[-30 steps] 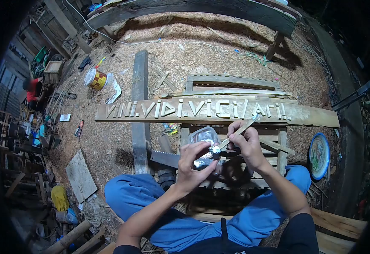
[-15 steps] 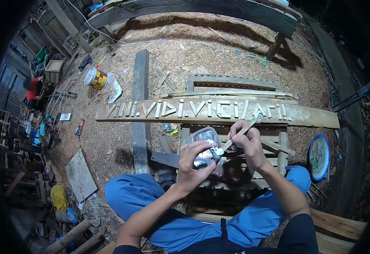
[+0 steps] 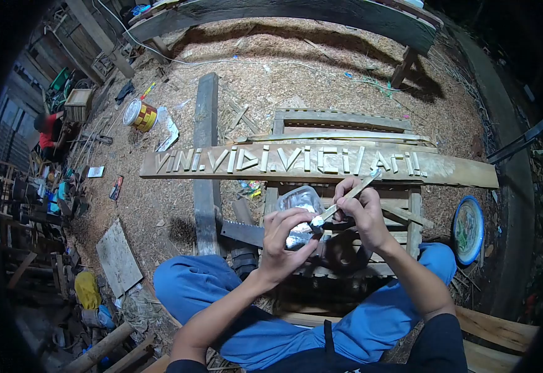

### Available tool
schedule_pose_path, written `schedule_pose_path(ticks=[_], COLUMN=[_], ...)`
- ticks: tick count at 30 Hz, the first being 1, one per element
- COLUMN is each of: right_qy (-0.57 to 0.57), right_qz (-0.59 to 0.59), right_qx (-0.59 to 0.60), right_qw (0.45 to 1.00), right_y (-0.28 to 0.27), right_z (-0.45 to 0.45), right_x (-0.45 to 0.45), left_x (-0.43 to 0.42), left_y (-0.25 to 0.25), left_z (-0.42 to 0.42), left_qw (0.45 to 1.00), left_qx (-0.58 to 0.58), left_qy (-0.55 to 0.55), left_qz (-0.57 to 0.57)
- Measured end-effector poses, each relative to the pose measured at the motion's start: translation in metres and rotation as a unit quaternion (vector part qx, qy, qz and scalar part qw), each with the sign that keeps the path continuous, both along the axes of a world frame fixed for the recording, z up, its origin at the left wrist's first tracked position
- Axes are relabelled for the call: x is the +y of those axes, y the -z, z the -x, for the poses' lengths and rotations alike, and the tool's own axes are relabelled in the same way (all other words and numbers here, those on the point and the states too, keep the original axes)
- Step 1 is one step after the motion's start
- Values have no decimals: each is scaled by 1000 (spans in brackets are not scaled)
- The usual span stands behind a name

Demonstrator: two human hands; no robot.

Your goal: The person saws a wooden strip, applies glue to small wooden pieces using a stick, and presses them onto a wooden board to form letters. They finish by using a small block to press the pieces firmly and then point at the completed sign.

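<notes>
My right hand (image 3: pixel 361 208) pinches a thin wooden stick (image 3: pixel 349 196), its lower tip against a small piece with whitish stuff (image 3: pixel 317 221). My left hand (image 3: pixel 284 239) holds that small piece between its fingers; its exact shape is hard to make out. Below the left fingers is a clear plastic tub (image 3: pixel 301 198) with shiny silvery material. Beyond both hands lies a long wooden board (image 3: pixel 464 171) bearing raised wooden letters that read "VINI.VIDI.VICI/ARI!". Whitish stuff also shows at the stick's upper end, near the board's edge.
A slatted wooden pallet (image 3: pixel 414 217) lies under the board. A saw blade (image 3: pixel 241 233) is left of my hands, by a dark beam (image 3: pixel 206 118). A blue-rimmed basin (image 3: pixel 468 230) stands at right, a paint bucket (image 3: pixel 141 116) at upper left. A person in red (image 3: pixel 49 133) is far left.
The stick's lower tip and my right hand have shifted slightly over the small piece. My left hand stays nearly in place.
</notes>
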State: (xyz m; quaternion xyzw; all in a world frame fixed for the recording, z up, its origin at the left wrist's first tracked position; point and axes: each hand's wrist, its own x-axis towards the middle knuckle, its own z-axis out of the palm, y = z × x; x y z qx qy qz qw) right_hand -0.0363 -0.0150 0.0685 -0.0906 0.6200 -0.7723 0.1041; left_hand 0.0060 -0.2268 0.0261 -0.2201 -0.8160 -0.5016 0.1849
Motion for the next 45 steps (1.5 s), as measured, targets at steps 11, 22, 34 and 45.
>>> schedule_pose_path(ticks=[11,22,34,45], right_qy=[24,32,-6,30], right_qz=[-8,-5,-52,13], right_qx=[16,19,-13,-23], right_qw=[1000,999,999,999], right_y=[1,-1,-2,-1], right_z=[4,4,2,6], right_x=[2,2,3,1], left_x=[2,3,1,1], left_y=[-3,0,6,5], left_z=[-1,-1,-1,0], left_qw=[1000,999,999,999], left_qx=[14,-40,-36,-28], left_qy=[-8,-12,-8,-2], left_qz=[-11,-15,-14,-20])
